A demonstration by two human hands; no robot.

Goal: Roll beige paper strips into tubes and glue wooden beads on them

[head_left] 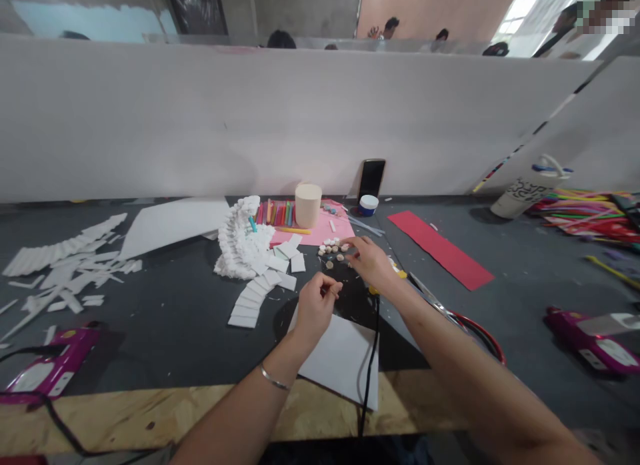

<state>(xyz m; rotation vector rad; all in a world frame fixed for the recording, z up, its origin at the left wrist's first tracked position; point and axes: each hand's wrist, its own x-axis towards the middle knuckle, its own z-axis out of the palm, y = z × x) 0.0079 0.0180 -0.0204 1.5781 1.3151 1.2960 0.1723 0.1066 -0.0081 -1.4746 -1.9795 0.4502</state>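
Note:
My left hand [320,305] is closed above a white sheet [340,355], thumb and fingertips pinched together. Whatever sits in that pinch is too small to make out. My right hand [370,261] reaches over a cluster of small round pale pieces [330,247], its thumb and forefinger apart at the cluster's right edge. A few pieces lie loose on the dark tabletop, between the two hands. White card squares [255,293] fan out left of my left hand. Scissors [430,295] with red handles lie beside my right forearm, which partly hides a yellow-tipped tool with a black cord [371,358].
Behind stand a cream cup [308,206], a blue jar with white lid [369,205] and a phone [372,178] against the partition. A ruffled white piece [237,241] is left of centre. Red card [440,248], a tumbler [525,188] and magenta devices [595,341] flank the area.

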